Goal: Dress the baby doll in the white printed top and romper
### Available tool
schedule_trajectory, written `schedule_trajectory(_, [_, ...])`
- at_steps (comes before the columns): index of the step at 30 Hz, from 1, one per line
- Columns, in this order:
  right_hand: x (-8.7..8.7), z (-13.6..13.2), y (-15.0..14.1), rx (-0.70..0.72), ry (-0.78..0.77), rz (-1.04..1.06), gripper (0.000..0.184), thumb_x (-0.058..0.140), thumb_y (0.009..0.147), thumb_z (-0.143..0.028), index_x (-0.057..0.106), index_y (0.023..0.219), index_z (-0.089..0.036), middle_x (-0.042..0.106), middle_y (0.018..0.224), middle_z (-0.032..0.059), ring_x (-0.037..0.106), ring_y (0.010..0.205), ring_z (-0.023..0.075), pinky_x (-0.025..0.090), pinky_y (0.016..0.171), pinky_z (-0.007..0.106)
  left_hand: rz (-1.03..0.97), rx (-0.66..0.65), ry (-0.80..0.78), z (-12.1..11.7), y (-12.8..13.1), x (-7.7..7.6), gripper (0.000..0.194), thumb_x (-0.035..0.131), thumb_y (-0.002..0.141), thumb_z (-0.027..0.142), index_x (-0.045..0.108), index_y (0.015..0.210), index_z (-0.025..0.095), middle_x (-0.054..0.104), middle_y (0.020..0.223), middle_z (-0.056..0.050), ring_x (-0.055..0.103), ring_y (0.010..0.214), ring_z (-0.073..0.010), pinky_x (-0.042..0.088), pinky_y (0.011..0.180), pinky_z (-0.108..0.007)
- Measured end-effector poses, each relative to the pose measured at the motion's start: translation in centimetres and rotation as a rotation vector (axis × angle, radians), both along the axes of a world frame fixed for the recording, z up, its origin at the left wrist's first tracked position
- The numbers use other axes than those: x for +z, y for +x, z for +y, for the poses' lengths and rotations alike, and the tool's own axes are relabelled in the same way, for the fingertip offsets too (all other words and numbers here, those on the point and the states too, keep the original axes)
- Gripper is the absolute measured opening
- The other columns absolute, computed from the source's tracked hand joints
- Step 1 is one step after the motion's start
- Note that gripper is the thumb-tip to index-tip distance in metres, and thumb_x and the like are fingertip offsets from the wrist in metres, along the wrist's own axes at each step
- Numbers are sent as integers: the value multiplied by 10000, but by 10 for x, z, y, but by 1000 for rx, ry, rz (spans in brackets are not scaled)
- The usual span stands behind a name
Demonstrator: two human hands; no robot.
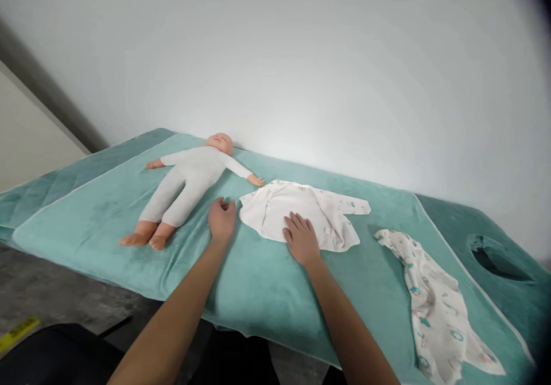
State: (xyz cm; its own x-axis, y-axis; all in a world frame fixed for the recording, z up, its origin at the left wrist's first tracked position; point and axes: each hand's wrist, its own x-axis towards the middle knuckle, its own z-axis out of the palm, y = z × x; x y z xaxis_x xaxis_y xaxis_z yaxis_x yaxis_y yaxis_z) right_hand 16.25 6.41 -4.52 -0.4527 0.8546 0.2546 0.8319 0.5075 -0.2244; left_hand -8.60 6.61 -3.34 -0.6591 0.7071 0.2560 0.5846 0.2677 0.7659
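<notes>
**Forearms [172, 310] nearest the lens, hands down at the white top**

Both bare forearms reach in from the lower edge over a green cover [267, 293]. Right hand [300, 237]: palm down on the lower front of the white top [297, 198], fingers extended and slightly spread, not gripping. Left hand [222, 218]: just beside the top's left edge, fingers loosely curled, a gap at the thumb, nothing seen held.

White top: laid out mid-bed, one sleeve extended rightward. Doll [196, 172] in a white suit: face up, left of it, one arm reaching close to its upper edge; contact unclear. Patterned garment [439, 304]: rumpled, at right, apart from both hands.
</notes>
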Motion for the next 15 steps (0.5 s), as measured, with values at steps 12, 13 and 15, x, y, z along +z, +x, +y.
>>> schedule_trajectory(12, [3,-5,-5,53,-19,11,493,350,1028,-401,460,1468,-208,364,1583,97,312,1469,274,287,1161,490,-159,-237,101,38,-25,-4,295,598,822,302,625,1105,224,629,789,-3,598,743,-181,471,722,-296])
schedule_trajectory(13, [4,-6,-4,70,-28,15,496,357,1025,-413,471,1460,-205,363,1583,95,310,1471,277,286,1163,488,-207,-211,175,43,-29,-4,276,586,826,292,623,1086,209,609,782,-2,583,731,-170,474,709,-286])
schedule_trajectory(15, [6,-8,-3,124,-46,21,503,378,1016,-446,489,1446,-208,366,1583,83,307,1473,273,273,1177,482,-279,-147,271,53,-38,-7,268,567,835,289,613,1077,185,593,812,-8,562,720,-152,477,690,-271])
